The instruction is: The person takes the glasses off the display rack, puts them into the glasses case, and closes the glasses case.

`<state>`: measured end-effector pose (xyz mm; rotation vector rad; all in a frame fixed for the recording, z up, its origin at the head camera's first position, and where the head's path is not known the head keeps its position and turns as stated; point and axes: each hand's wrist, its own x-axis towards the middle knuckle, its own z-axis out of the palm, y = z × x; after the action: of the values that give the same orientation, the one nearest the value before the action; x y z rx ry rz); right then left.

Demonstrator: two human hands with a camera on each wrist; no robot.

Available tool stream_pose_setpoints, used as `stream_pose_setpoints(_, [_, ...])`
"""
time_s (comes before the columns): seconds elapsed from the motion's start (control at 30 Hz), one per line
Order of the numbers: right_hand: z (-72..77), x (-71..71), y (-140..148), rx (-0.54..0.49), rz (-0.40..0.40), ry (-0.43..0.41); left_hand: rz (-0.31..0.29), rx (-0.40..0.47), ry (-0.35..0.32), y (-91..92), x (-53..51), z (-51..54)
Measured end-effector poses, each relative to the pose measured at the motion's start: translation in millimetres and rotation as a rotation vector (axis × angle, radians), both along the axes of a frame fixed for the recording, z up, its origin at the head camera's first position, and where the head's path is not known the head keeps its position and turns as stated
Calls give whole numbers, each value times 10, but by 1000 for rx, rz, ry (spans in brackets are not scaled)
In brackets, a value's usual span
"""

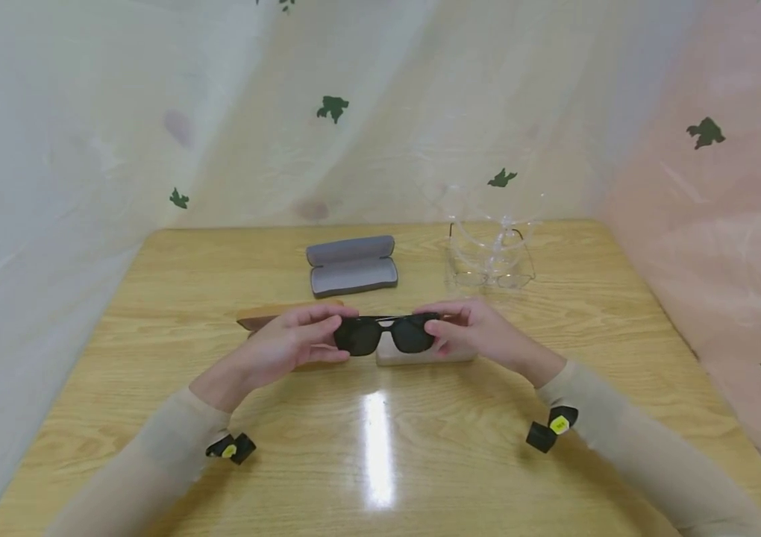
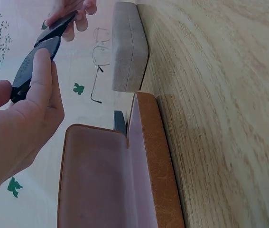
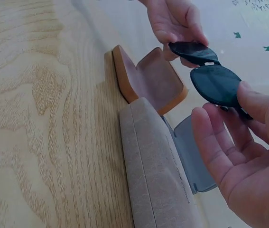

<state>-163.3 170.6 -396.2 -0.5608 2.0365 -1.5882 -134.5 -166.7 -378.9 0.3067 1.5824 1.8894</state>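
Sunglasses (image 1: pixel 360 338) are raised above the bench (image 1: pixel 461 432), the left hand (image 1: pixel 293 339) pinching one end and the right hand (image 1: pixel 484 334) the other, near a closed beige glasses case (image 1: pixel 421 359). Uneven pull could strain the bridge (image 1: pixel 386 327); a thumb (image 1: pixel 327 327) sliding inward might smudge a lens (image 1: pixel 412 336), and a loosened pinch could drop them.

Beige sleeves (image 1: pixel 159 451), black wrist cameras (image 1: pixel 542 437), yellow markings (image 1: pixel 559 425)
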Motion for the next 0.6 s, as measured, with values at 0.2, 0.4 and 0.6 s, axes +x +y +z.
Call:
stream_pose_setpoints(0.2, [39,-12,-2,-1,-27,-54,40,-21,12,-31,-8,-30])
stream_pose_setpoints(0.4, [47,-6,-73,8,-47,-93,52,-32,-9,-144,10,-114])
stream_pose_setpoints(0.6, [-10,-28,-283,13,-73,-177,61,-22,-35,-334,84,-244])
